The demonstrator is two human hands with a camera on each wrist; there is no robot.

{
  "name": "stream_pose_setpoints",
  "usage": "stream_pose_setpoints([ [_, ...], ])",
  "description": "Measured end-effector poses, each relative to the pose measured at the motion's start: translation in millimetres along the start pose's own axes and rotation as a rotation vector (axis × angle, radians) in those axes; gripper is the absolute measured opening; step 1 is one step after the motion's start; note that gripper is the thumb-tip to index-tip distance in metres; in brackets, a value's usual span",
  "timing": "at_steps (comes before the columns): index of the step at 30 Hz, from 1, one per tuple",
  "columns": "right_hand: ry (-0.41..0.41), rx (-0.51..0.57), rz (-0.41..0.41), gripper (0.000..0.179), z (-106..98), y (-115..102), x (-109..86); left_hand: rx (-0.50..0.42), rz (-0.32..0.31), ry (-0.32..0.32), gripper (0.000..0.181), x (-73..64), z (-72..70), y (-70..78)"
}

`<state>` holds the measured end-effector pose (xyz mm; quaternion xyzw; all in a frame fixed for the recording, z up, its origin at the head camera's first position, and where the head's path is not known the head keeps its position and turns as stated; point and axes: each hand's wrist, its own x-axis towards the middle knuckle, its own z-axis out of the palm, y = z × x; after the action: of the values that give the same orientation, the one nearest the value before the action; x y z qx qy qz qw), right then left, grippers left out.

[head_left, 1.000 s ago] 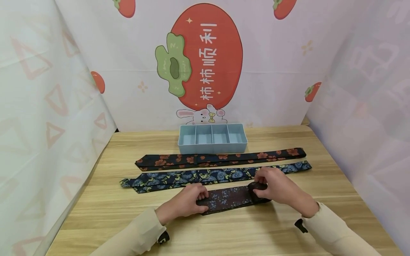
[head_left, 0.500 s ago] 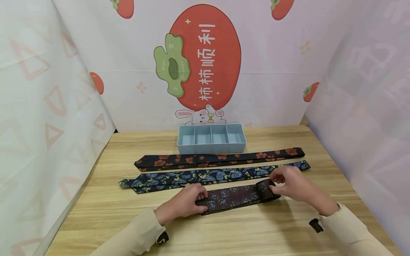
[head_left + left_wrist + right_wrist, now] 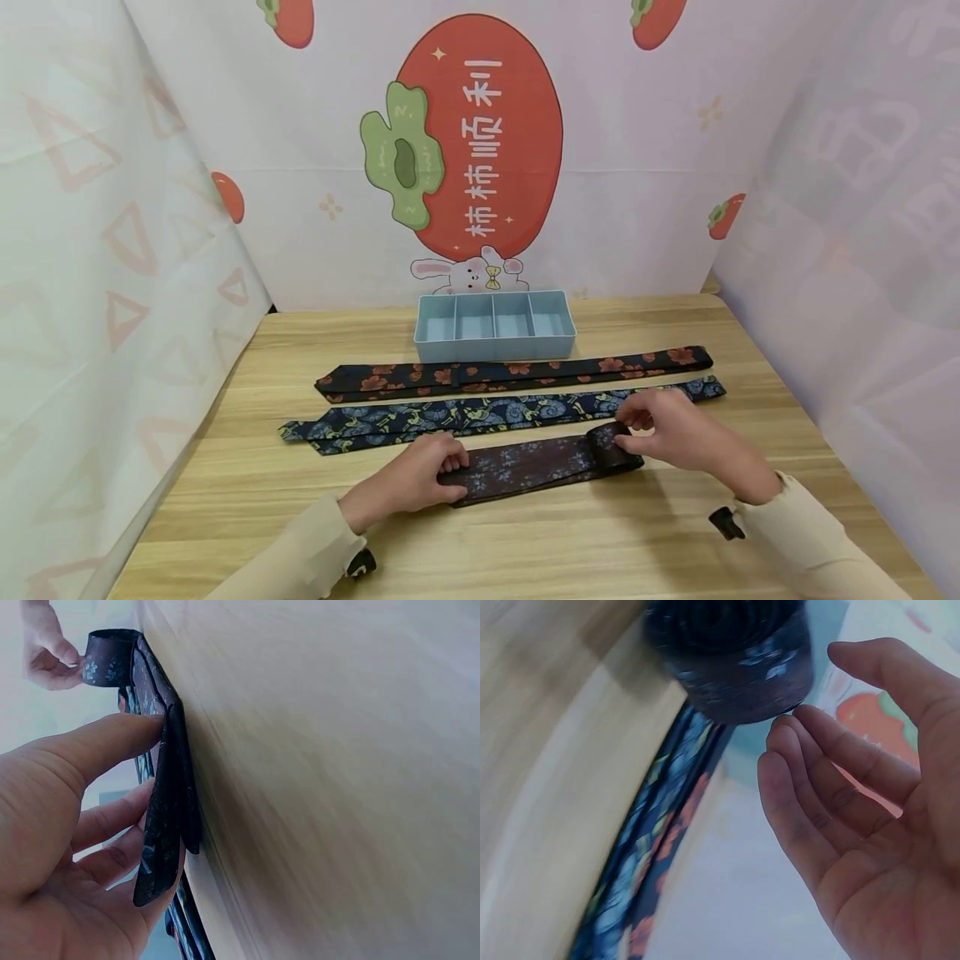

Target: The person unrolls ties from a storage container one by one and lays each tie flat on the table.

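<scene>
A dark maroon necktie (image 3: 517,467) with blue flowers lies folded lengthwise along the front of the table. Its right end is wound into a roll (image 3: 613,446), standing on edge, whose coiled layers show in the right wrist view. My left hand (image 3: 408,475) pinches the flat left end; thumb and fingers lie on opposite sides of the cloth (image 3: 161,817) in the left wrist view. At the roll is my right hand (image 3: 678,429). In the right wrist view its fingertips (image 3: 787,731) meet the roll's outer side, and the thumb stands apart from the fingers.
Just behind lies a navy necktie (image 3: 517,410) with blue and yellow figures. Farther back is a dark necktie (image 3: 525,375) with orange flowers. A pale blue box (image 3: 495,346) with several compartments stands behind it, before a printed cloth backdrop (image 3: 637,167).
My right hand and the roll shifted right, then came back a little left. The roll's patterned face now shows. My left hand has drawn the tie's flat end slightly left.
</scene>
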<state>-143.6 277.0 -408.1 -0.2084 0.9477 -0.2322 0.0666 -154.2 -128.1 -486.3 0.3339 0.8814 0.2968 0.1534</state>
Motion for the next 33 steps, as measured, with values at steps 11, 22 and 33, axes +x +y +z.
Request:
stream_pose_setpoints([
  [11,-0.055,0.017,-0.207,0.018,20,-44,25.9,-0.012,-0.032,-0.005,0.026,-30.5,-16.8,-17.0],
  [22,-0.069,-0.024,-0.273,0.017,43,-61,40.5,-0.008,-0.051,0.006,0.026,-50.3,-31.2,-26.7],
  [33,0.08,-0.144,-0.142,0.027,43,-40,25.1,-0.015,-0.048,0.01,0.026,-52.0,-32.4,-28.7],
])
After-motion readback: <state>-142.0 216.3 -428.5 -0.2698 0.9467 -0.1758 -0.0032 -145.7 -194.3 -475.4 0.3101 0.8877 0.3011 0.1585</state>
